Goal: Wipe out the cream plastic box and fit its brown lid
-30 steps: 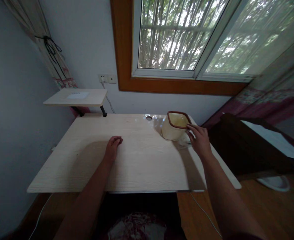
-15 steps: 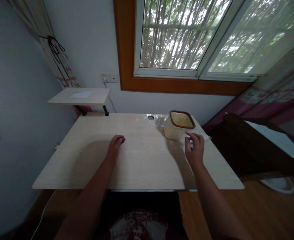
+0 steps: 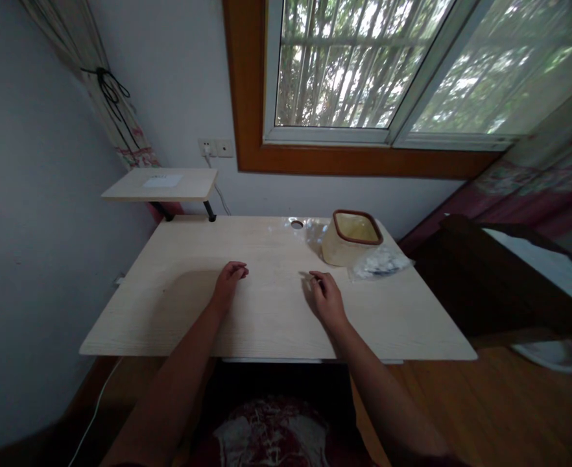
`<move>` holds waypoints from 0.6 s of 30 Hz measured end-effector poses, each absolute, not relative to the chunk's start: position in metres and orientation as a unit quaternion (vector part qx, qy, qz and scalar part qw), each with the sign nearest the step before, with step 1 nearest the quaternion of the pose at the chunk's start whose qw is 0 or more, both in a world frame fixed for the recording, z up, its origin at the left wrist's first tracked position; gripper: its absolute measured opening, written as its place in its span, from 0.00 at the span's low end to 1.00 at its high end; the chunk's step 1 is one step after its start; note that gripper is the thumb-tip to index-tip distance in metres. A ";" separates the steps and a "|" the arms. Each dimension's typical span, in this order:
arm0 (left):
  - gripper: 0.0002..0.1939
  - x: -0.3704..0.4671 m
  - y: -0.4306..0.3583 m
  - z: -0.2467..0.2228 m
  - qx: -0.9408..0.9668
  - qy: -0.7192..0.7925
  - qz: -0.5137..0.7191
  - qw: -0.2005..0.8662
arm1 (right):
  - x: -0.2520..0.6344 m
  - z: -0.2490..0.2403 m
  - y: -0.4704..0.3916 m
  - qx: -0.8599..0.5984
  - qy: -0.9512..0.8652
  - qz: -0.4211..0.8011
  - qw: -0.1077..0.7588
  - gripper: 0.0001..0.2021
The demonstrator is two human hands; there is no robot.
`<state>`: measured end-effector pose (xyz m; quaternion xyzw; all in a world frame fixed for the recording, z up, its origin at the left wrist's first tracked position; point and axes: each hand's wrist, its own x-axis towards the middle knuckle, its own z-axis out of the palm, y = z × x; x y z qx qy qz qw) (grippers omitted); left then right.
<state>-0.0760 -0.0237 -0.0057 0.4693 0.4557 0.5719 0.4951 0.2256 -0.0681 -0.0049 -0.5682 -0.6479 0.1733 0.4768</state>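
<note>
On the pale wooden table (image 3: 266, 331), my left hand (image 3: 229, 280) rests left of the middle, its fingers curled together; anything inside them is too small to make out. My right hand (image 3: 325, 290) is a short way to its right, fingers bent inward and pinched, with a small dark spot at the fingers that I cannot identify. Beyond my right hand stands a cream bin with a brown rim (image 3: 339, 253). A clear plastic bag with whitish contents (image 3: 381, 263) lies against the front right of the bin.
A small raised shelf (image 3: 189, 185) with a paper label stands at the table's back left. Near the back edge is a round cable hole (image 3: 296, 224). Dark furniture (image 3: 454, 285) with white paper on it sits to the right. A window is behind the table.
My right hand has moved left and slightly nearer, away from the bin and the bag, which now shows fully. My left hand has stayed nearly in place. The view has shifted slightly.
</note>
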 end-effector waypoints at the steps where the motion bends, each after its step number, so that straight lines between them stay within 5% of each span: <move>1: 0.12 -0.077 -0.025 -0.005 0.471 0.458 0.568 0.495 | 0.227 -0.006 -0.068 -0.572 -0.645 0.172 0.478 0.14; 18: 0.11 -0.080 -0.024 -0.003 0.460 0.442 0.561 0.526 | 0.226 -0.008 -0.065 -0.567 -0.685 0.166 0.426 0.16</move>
